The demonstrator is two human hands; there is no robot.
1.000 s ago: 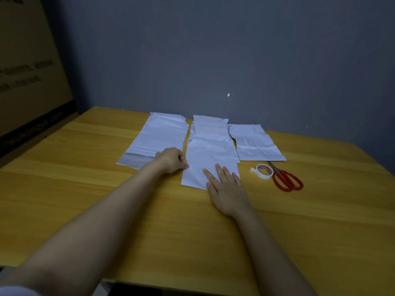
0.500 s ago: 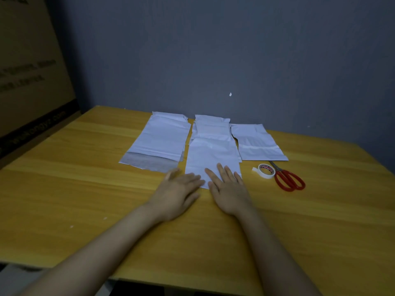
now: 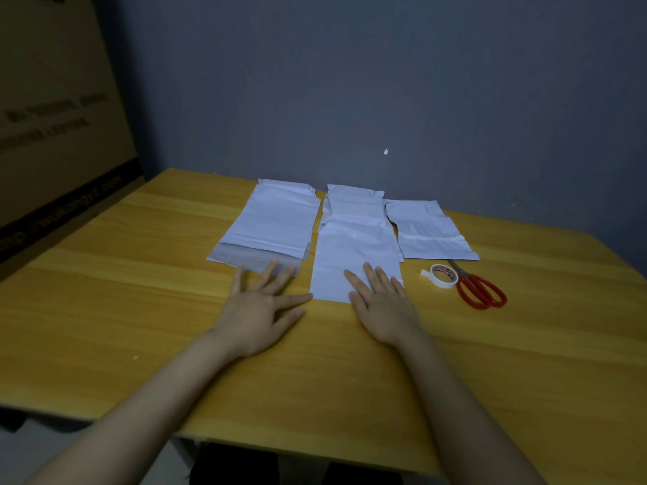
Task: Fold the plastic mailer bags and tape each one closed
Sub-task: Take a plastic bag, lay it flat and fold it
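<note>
As the fingers lie: left fingers [image 3: 270,274] straight and fanned, tips touching the grey flap at their 12 o'clock; right fingers [image 3: 371,276] straight too, pressed flat on white plastic; nothing gripped by either
Left hand [image 3: 259,309]: palm down on the table [image 3: 140,295]; forefinger reaching to 2 o'clock, towards the middle bag's near corner
Right hand [image 3: 383,306]: palm half on wood, half on the middle mailer's near edge; pinning it, by the look of it
Middle mailer [image 3: 353,252]: lies flat at 12 o'clock of the right hand; a crease crosses its far half
Left mailer [image 3: 276,222]: flat, grey flap open towards us
Right mailer [image 3: 427,227]: flat at 1 o'clock; a pale band across it
Tape roll [image 3: 442,274]: at 3 o'clock of the right fingers, well clear; red scissors [image 3: 480,290] touching it
Progress: early, I'd say; no tape visible on any bag; all three seem left to fold and seal, the middle one likely first
</note>
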